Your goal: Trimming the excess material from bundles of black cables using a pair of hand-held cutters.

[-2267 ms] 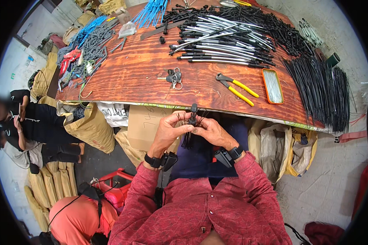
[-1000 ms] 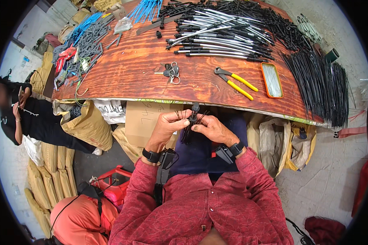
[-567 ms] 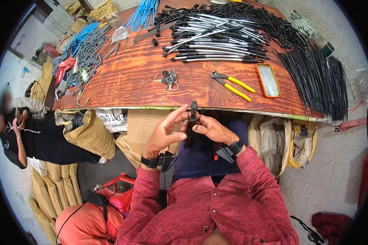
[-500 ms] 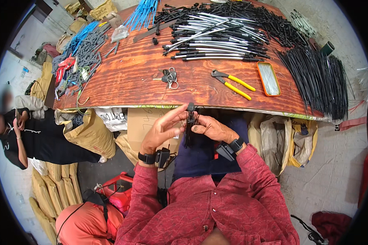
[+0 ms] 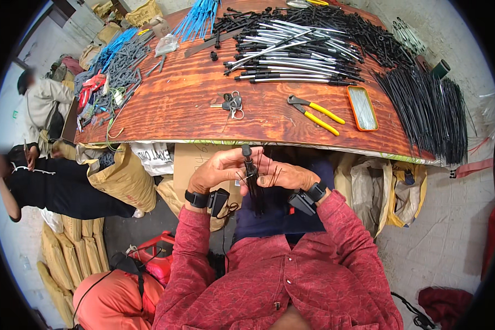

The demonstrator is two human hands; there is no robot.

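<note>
In front of the table's near edge, my left hand (image 5: 214, 171) has its fingers and thumb closed around a slim black plastic piece (image 5: 247, 153) with a knobbed top, held nearly upright. Thin black strands (image 5: 254, 201) hang below it and stick out to the sides. Against its other side, my right hand (image 5: 290, 177) pinches some of those strands between thumb and fingers. Just how the strands join the black piece is hidden behind the fingers.
On the wooden table (image 5: 176, 118) lie keys (image 5: 231, 103), yellow-handled pincers (image 5: 316, 114) and an orange-rimmed tin of pins (image 5: 362, 109). Behind are silver-and-black rods (image 5: 297, 52); black strands (image 5: 423, 113) lie right, grey parts (image 5: 124, 63) left. A person (image 5: 49, 181) works at left.
Both hands have come slightly lower, and the black piece now shows more of its length. Strands fan out more around it. At left the person's arms have shifted, and another person has come into view behind.
</note>
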